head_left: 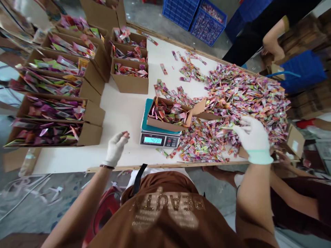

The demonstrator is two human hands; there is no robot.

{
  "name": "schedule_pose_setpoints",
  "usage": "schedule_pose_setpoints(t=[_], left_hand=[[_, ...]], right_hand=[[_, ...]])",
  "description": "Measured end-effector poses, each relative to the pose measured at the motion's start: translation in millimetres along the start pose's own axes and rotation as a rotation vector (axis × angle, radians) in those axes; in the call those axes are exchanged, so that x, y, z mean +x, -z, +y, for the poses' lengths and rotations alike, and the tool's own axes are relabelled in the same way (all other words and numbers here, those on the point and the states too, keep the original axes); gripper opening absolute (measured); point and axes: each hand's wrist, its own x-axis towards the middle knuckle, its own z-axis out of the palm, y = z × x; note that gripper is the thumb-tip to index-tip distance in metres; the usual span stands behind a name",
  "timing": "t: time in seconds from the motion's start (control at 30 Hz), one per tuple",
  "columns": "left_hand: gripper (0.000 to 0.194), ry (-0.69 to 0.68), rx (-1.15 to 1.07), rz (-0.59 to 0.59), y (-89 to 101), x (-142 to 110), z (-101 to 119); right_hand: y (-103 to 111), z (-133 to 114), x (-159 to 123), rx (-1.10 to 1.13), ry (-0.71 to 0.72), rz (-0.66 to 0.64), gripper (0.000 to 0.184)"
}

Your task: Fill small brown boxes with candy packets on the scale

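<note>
My left hand (115, 148), in a white glove, hovers over the bare white table (121, 113) just left of a small digital scale (159, 137); its fingers are loosely curled and hold nothing. An open cardboard box (169, 115) part-filled with colourful sachets rests on the scale. My right hand (252, 137), also gloved, reaches into the big heap of colourful sachets (240, 100) to the right of the scale, fingers pinching a few sachets at the heap's near edge.
Several open cardboard boxes (55, 120) filled with sachets line the table's left and far side. Blue crates (193, 13) stand on the floor beyond. Another person's arm (271, 38) shows at the far right, and someone's arm (292, 196) beside me.
</note>
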Motion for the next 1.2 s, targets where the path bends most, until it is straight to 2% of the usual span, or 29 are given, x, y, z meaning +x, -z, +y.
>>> schedule_pose_setpoints(t=[0.1,0.2,0.3,0.37,0.47,0.53,0.63,0.7,0.8,0.9,1.03,1.07,1.13,1.2], left_hand=[[0.061,-0.294,-0.064,0.034,-8.8,16.4,60.5],[0.051,-0.535,-0.046,-0.025,-29.7,14.3,122.3],[0.048,-0.688,0.080,-0.108,-58.7,-1.2,166.2],[0.047,-0.767,0.167,-0.163,-80.5,-10.7,180.9],[0.043,-0.939,0.372,-0.330,-113.9,-16.4,181.4],[0.042,-1.004,0.679,-0.461,-133.8,-15.9,170.6],[0.040,-0.894,1.193,-0.536,-155.6,-13.9,147.4],[0.038,-0.821,1.346,-0.515,-164.9,-12.3,134.2],[0.032,-0.801,1.384,-0.481,-175.0,-7.4,125.3],[0.027,-0.784,1.415,-0.491,-184.5,1.2,126.6],[0.030,-0.756,1.438,-0.526,-192.4,5.9,130.6],[0.029,-0.747,1.441,-0.537,-190.7,3.5,131.4],[0.027,-0.722,1.442,-0.555,-179.8,-5.3,133.4],[0.025,-0.692,1.435,-0.553,-156.4,-18.7,135.2]], right_hand=[[-29.9,-18.3,1.8,0.103,0.100,-0.059,0.031],[-71.6,-57.0,13.8,0.100,0.327,-0.110,0.019],[-121.1,-97.0,29.3,-0.126,0.487,-0.335,0.025],[-153.2,-118.9,37.2,-0.382,0.493,-0.492,0.029],[-187.8,-140.6,43.9,-0.645,0.410,-0.596,0.037],[-196.4,-146.9,45.8,-0.681,0.377,-0.622,0.038],[-190.3,-144.6,45.9,-0.658,0.399,-0.619,0.035],[-180.1,-136.7,45.0,-0.644,0.416,-0.598,0.034],[-165.9,-121.0,45.0,-0.615,0.438,-0.596,0.031],[-158.1,-108.6,50.0,-0.523,0.473,-0.603,0.028],[-158.0,-99.1,62.8,-0.227,0.621,-0.638,0.023],[-158.1,-94.1,66.1,-0.111,0.672,-0.643,0.022],[-156.5,-73.6,74.7,0.116,0.709,-0.569,0.023],[-153.8,-34.8,91.6,0.233,0.592,-0.352,0.028]])
